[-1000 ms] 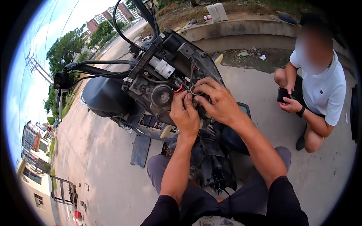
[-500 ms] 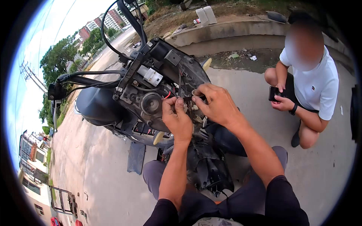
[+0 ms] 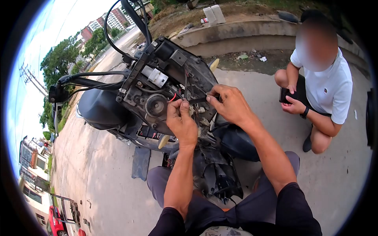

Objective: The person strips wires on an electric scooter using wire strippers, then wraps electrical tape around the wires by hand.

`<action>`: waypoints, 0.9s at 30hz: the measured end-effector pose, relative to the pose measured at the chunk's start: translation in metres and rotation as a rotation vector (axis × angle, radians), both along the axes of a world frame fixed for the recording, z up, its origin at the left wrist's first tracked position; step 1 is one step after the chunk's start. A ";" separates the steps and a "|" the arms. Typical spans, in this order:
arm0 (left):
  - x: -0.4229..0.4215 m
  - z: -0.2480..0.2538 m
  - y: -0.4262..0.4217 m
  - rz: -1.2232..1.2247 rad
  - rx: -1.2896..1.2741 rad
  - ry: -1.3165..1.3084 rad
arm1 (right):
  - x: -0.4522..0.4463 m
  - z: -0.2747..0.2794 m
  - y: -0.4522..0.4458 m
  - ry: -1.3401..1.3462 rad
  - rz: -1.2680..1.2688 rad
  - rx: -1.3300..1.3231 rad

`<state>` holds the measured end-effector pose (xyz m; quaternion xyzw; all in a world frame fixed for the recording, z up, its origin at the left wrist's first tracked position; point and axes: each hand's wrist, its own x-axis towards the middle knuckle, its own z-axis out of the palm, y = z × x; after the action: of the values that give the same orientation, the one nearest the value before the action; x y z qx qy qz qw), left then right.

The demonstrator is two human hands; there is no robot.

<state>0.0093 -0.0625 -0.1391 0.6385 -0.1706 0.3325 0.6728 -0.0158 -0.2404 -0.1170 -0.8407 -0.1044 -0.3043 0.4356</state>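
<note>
Ahead of me is a scooter [image 3: 130,94] with its front cover off and its wiring exposed. My left hand [image 3: 182,124] pinches a wire, with a short red piece [image 3: 172,97] showing beside the fingertips. A strip of black tape [image 3: 198,100] stretches from there to my right hand [image 3: 232,104], whose thumb and forefinger are closed on its other end. Close to my left fingers sits a round horn [image 3: 156,105]. Pale connectors [image 3: 202,110] hang below the tape. The exact spot where tape meets wire is hidden by my left fingertips.
A person in a white shirt [image 3: 325,90] squats at the right, holding a phone [image 3: 285,95]. The scooter's front wheel [image 3: 236,144] and a black fender [image 3: 216,173] are near my knees. A dark flat panel [image 3: 141,163] lies on the concrete. A low kerb [image 3: 236,33] runs behind.
My right hand has moved slightly away from my left, and a longer length of black tape shows between them. My left hand keeps its pinch. The view has shifted a little.
</note>
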 end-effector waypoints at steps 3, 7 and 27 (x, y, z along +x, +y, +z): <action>-0.001 0.001 0.004 -0.013 0.037 0.047 | -0.001 -0.001 0.000 -0.004 0.011 0.035; -0.006 -0.001 0.012 -0.004 0.197 0.101 | -0.005 0.005 -0.003 -0.024 -0.019 0.049; -0.007 0.058 -0.016 0.143 1.129 -0.346 | -0.013 0.003 -0.011 -0.124 -0.026 -0.004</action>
<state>0.0028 -0.0787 -0.0808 0.8439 -0.3847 0.3341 0.1677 -0.0283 -0.2512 -0.1139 -0.8222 -0.1207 -0.3614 0.4228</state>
